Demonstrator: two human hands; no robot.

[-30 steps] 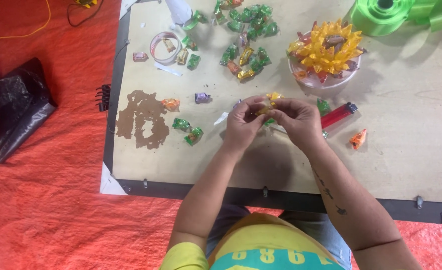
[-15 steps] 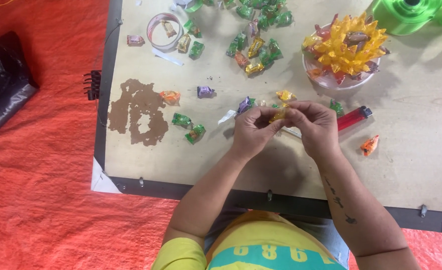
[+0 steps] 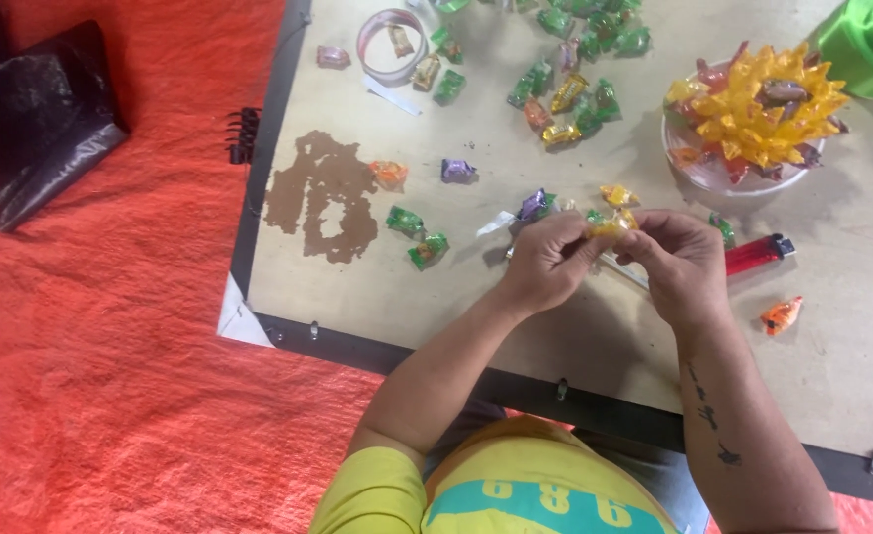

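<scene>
Since a moment ago both hands have shifted slightly left over the counter (image 3: 555, 326) while keeping their pinch. The left hand (image 3: 547, 260) and right hand (image 3: 676, 265) together grasp a small yellow wrapped candy (image 3: 610, 227) between their fingertips, just above the board. A red lighter (image 3: 756, 253) lies just right of them, loose candies around.

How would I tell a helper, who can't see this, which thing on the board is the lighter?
Start at the yellow candy-wrapper flower on the round dish at the board's far right. Just below it, beside the right hand, lies the lighter. It is the only long, smooth red stick; everything nearby is small crinkled wrapped candy.
</scene>
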